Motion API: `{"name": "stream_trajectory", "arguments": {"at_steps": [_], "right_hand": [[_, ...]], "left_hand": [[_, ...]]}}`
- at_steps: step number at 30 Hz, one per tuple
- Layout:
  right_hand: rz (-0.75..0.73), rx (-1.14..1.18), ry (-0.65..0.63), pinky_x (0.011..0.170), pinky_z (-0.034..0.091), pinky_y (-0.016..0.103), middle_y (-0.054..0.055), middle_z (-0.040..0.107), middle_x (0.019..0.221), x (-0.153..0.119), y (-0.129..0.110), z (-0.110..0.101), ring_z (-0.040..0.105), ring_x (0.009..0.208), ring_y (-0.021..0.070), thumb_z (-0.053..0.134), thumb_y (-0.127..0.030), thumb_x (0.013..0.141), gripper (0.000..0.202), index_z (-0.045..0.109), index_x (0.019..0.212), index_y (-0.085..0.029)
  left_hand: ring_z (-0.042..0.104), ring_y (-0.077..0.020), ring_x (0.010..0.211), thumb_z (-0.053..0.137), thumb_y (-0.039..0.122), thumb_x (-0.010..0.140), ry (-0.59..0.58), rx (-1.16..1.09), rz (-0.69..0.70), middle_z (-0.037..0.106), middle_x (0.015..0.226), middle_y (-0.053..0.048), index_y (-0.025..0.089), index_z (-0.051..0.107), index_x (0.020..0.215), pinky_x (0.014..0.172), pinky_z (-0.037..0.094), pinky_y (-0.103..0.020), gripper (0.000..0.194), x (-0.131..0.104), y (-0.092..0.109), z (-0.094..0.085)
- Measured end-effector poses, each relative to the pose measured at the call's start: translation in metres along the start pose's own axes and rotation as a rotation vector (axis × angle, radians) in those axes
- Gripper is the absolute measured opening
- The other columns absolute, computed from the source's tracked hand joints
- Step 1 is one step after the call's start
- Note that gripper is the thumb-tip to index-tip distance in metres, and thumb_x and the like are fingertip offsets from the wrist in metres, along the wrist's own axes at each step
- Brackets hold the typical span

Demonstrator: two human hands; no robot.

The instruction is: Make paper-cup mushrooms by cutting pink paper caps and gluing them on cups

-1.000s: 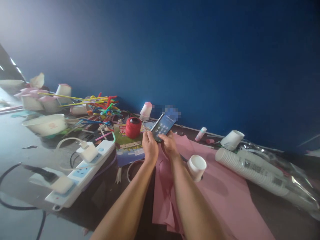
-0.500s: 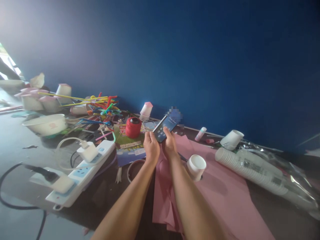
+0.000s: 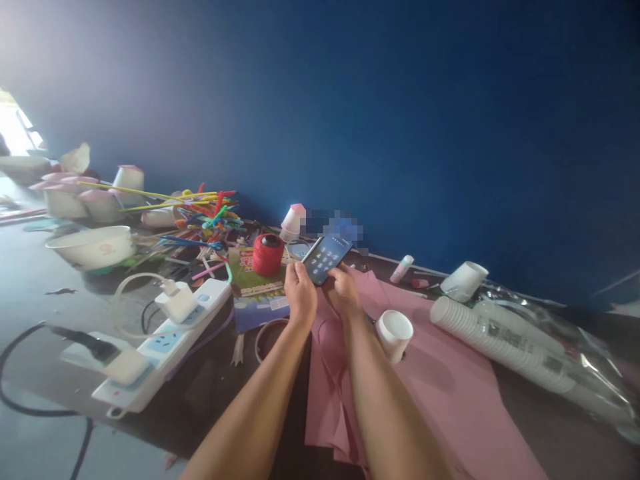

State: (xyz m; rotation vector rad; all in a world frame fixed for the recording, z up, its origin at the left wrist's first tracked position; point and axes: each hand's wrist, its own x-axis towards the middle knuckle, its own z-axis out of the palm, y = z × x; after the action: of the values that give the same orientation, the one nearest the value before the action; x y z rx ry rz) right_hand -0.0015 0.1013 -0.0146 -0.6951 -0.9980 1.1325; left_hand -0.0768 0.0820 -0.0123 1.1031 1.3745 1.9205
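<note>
I have the smartphone (image 3: 326, 257) in both hands, out in front of me above the pink paper (image 3: 440, 393). My left hand (image 3: 300, 293) is curled round its near left edge, fingers closed on the case; my right hand (image 3: 345, 293) cups the near right corner from below, thumb lying at the edge of the lit screen. The phone's long axis runs away from my grip, up and to the right, screen tilted towards me. Both hands sit at its near end, about equally close. Just left of my left hand stands a red thread spool (image 3: 267, 254); a white paper cup (image 3: 394, 335) sits right of my right wrist.
</note>
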Motion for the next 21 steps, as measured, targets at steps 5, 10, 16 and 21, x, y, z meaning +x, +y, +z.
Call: {"name": "stream_trajectory", "arguments": {"at_steps": [5,10,16,21], "right_hand": [[0.042,0.089,-0.059,0.073,0.048,0.033,0.000,0.068,0.083,-0.001,0.002,0.004,0.060,0.080,0.0195,0.050,-0.018,0.065,0.024,0.062,0.085,-0.021],[0.068,0.114,-0.068,0.077,0.047,0.035,0.000,0.068,0.082,-0.002,-0.003,0.002,0.060,0.081,0.0195,0.047,-0.020,0.064,0.029,0.062,0.089,-0.020],[0.158,0.275,-0.108,0.081,0.046,0.042,0.006,0.067,0.094,-0.004,-0.021,0.007,0.059,0.091,0.0236,0.039,-0.047,0.077,0.038,0.060,0.093,-0.020],[0.078,0.298,0.064,0.083,0.045,0.041,0.006,0.067,0.092,0.003,-0.029,0.004,0.058,0.097,0.0225,0.034,-0.058,0.080,0.048,0.058,0.098,-0.020]], "left_hand": [[0.035,-0.0113,0.058,0.036,0.036,0.089,0.015,-0.002,0.001,0.037,0.061,0.004,0.020,0.038,0.063,0.057,0.030,-0.024,0.031,-0.001,0.000,0.000],[0.036,-0.0111,0.058,0.037,0.036,0.088,0.010,-0.015,-0.001,0.039,0.062,0.004,0.020,0.039,0.063,0.057,0.031,-0.024,0.030,0.000,-0.002,0.000],[0.038,-0.0115,0.059,0.037,0.038,0.088,0.023,-0.044,-0.006,0.040,0.063,0.003,0.020,0.041,0.065,0.058,0.032,-0.024,0.030,0.001,-0.003,0.001],[0.037,-0.0116,0.057,0.038,0.035,0.088,0.002,0.029,0.019,0.039,0.059,0.004,0.020,0.040,0.063,0.056,0.030,-0.024,0.029,0.001,-0.004,0.000]]}}
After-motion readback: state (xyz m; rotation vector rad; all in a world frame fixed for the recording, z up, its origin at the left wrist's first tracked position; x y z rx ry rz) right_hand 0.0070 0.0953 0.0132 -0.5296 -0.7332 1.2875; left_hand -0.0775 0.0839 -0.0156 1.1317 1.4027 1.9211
